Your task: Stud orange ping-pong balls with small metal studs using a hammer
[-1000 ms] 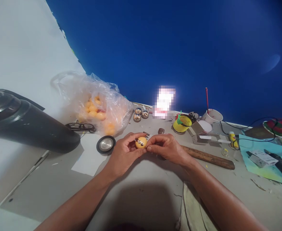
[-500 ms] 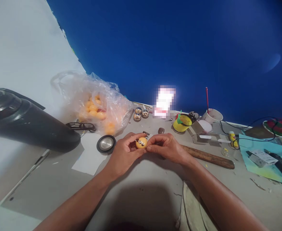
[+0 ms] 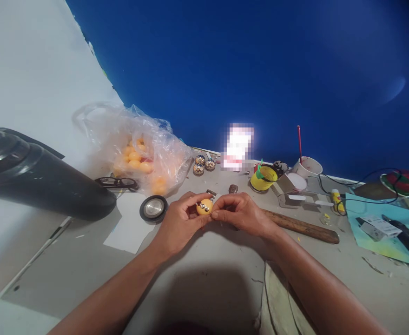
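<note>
An orange ball (image 3: 204, 207) with several shiny studs on it is held between the thumb and fingers of my left hand (image 3: 179, 221). My right hand (image 3: 240, 213) touches the ball's right side with thumb and forefinger pinched together; whatever is between those fingertips is too small to make out. Just behind the ball lies a small metal piece (image 3: 211, 193), partly hidden by my fingers. A wooden handle (image 3: 302, 226) extends to the right from under my right wrist. Several stud-covered balls (image 3: 199, 168) sit farther back on the grey table (image 3: 204, 293).
Orange balls fill a clear plastic bag (image 3: 169, 153) at the back left, near glasses (image 3: 121, 183), a round black-rimmed disc (image 3: 154, 208) and a dark cylinder (image 3: 47, 179). Rightward are a yellow pot (image 3: 264, 178), a white cup (image 3: 311, 168), a glue stick (image 3: 337, 202) and a blue sheet (image 3: 361, 239).
The whole view has shifted very slightly. Both hands keep nearly the same pose around the orange ball.
</note>
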Tool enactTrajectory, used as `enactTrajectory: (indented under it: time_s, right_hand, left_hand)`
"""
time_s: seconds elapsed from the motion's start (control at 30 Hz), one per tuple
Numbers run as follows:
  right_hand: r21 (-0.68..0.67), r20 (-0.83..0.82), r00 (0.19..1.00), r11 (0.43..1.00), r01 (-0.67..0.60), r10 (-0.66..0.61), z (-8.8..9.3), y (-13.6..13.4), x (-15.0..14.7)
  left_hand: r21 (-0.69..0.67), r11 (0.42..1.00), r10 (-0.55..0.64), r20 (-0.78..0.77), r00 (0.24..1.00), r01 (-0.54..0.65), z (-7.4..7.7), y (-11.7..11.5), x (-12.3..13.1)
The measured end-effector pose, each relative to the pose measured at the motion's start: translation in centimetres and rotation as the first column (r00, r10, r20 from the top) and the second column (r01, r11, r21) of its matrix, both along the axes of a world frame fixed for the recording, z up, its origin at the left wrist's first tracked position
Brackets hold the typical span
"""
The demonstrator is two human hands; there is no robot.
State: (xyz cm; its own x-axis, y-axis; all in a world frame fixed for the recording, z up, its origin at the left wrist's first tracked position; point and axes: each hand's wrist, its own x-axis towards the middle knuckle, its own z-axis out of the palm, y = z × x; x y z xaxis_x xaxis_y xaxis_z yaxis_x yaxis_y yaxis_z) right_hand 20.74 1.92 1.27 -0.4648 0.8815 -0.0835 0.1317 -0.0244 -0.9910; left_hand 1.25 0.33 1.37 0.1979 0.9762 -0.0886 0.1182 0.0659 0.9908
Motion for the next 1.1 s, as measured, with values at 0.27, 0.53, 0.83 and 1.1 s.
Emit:
enactTrajectory:
  time_s: [0.27, 0.53, 0.83, 1.1]
  right_hand:
    - [0.007, 0.026, 1.0, 1.0, -0.015, 0.014, 0.02, 0.15, 0.07]
    - [-0.006, 0.071, 0.997, 0.999, -0.032, 0.033, 0.29, 0.22, 0.32]
    - [-0.063, 0.092, 0.995, 0.998, -0.019, 0.025, 0.88, 0.28, 0.28]
    - [-0.075, 0.059, 0.998, 0.997, -0.033, 0.037, 0.48, 0.33, 0.46]
  left_hand:
    - [0.034, 0.999, -0.002, -0.011, 1.0, 0.002, -0.33, -0.06, 0.02]
    - [0.089, 0.995, 0.046, -0.011, 0.999, -0.045, -0.29, -0.38, 0.35]
    - [0.034, 0.997, 0.076, 0.002, 0.997, -0.076, 0.02, -0.5, 0.64]
    - [-0.131, 0.989, -0.049, 0.17, 0.984, 0.072, 0.29, -0.14, 0.16]
